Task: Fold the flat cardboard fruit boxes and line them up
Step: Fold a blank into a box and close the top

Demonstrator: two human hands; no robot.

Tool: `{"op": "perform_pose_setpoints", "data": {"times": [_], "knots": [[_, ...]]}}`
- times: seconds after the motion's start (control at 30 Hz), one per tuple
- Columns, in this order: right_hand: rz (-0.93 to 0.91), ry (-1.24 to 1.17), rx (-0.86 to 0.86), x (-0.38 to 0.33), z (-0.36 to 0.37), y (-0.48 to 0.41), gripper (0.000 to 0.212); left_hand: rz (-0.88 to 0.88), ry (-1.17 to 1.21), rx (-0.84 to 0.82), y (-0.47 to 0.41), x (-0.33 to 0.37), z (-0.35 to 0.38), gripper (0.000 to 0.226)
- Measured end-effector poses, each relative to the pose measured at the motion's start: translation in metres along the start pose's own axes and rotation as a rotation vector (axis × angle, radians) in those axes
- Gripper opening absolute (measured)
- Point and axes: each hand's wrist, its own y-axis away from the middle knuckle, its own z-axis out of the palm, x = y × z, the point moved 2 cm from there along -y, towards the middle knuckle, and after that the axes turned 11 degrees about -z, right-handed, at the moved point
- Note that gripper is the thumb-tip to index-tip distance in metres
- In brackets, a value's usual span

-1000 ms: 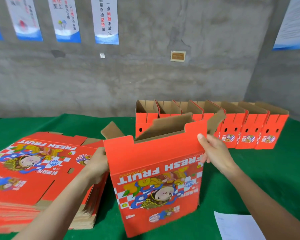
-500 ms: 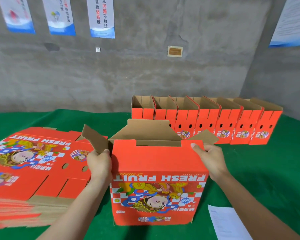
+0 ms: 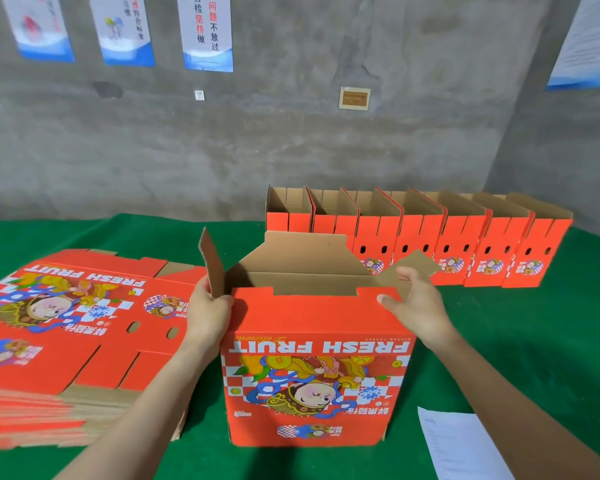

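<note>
Left fingers (image 3: 201, 289): curled round the upper left corner of the upright box (image 3: 316, 362), thumb at the foot of the left end flap (image 3: 212, 268); the fingertips seem to wrap behind the side wall, though they are hidden.
Left hand (image 3: 207, 313): grips that corner, wrist and forearm reaching in from the lower left.
Right fingers (image 3: 407, 276): bent over the right end flap (image 3: 414, 263), with the thumb set against the top right corner of the front panel, so the flap is pinched between them.
Right hand (image 3: 418, 306): holds the box's upper right corner, forearm coming in from the lower right.
Upright box: stands on the green table (image 3: 534, 341) between both hands, top open, brown inside showing, "FRESH FRUIT" print upside down on the front.
Flaps: left one stands nearly upright; right one leans outward; the rear flap rises behind the opening.
Flat stack (image 3: 66, 323): unfolded red boxes piled just beside the left forearm, printed side up.
Folded row (image 3: 430, 244): seven open-topped red boxes side by side along the back of the table, touching, behind the upright box.
Paper sheet (image 3: 458, 445): white, lying on the cloth under the right forearm.
Wall (image 3: 291, 150): grey concrete, with posters (image 3: 207, 29) along the top.
</note>
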Motion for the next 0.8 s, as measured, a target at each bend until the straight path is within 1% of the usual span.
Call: {"op": "perform_pose_setpoints", "data": {"times": [0.07,0.17,0.27,0.33,0.37,0.43,0.5,0.57,0.6,0.7,0.8], "knots": [[-0.067,0.051,-0.063,-0.004,-0.004,-0.002,0.064,0.113,-0.117,-0.027,0.0,0.004,0.002,0.049],[-0.129,0.271,-0.266,-0.009,-0.012,-0.011,0.061,0.244,-0.28,0.011,0.0,0.01,0.002,0.069],[-0.144,0.481,-0.447,-0.015,-0.017,-0.021,0.059,0.383,-0.408,0.068,0.005,0.015,0.003,0.076],[-0.108,0.626,-0.553,-0.018,-0.015,-0.025,0.062,0.449,-0.463,0.054,0.006,0.016,0.004,0.078],[-0.084,0.742,-0.594,-0.019,-0.014,-0.027,0.066,0.451,-0.488,0.043,0.005,0.017,0.005,0.079],[-0.077,0.985,-0.611,-0.024,-0.011,-0.024,0.073,0.393,-0.517,0.015,0.003,0.017,0.006,0.083],[-0.13,1.104,-0.545,-0.028,-0.007,-0.019,0.075,0.342,-0.514,-0.025,0.002,0.017,0.007,0.087],[-0.209,1.133,-0.47,-0.03,-0.002,-0.015,0.077,0.351,-0.513,-0.051,0.003,0.017,0.007,0.088],[-0.247,1.126,-0.459,-0.03,0.0,-0.013,0.08,0.374,-0.525,-0.05,0.003,0.017,0.007,0.087],[-0.339,1.079,-0.51,-0.035,0.006,-0.012,0.093,0.453,-0.564,-0.041,0.005,0.018,0.007,0.083],[-0.347,1.097,-0.542,-0.038,0.007,-0.015,0.1,0.499,-0.572,-0.033,0.005,0.017,0.008,0.074]]}}
